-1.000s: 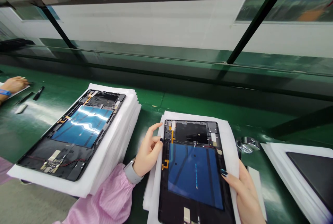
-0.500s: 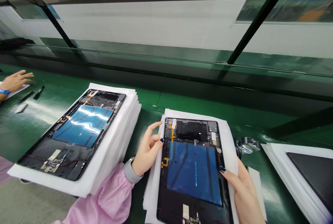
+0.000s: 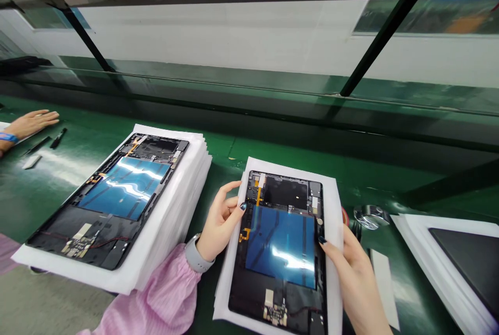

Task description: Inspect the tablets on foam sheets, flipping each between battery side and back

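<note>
An opened tablet body (image 3: pixel 280 241) with a blue battery area lies on white sheets (image 3: pixel 331 189) at the centre right. My left hand (image 3: pixel 220 220), with a grey watch band on its wrist, grips the tablet's left edge and the sheets, thumb on top. On the opposite edge my right hand (image 3: pixel 356 278) grips the same tablet and sheet, its thumb on the frame. A second opened tablet (image 3: pixel 120 189) rests on a tall stack of white sheets (image 3: pixel 175 210) to the left.
At the right, a dark panel (image 3: pixel 468 262) lies on white sheets, near a shiny roll (image 3: pixel 371 217) and a pale strip (image 3: pixel 384 283). Another person's hand (image 3: pixel 33 122) is at the far left, near a black marker (image 3: pixel 58 138). A metal beam crosses above.
The held tablet and its top sheet have shifted left and tilted, showing more of the lower board. My right hand has moved left with them. The other person's hand has moved slightly right.
</note>
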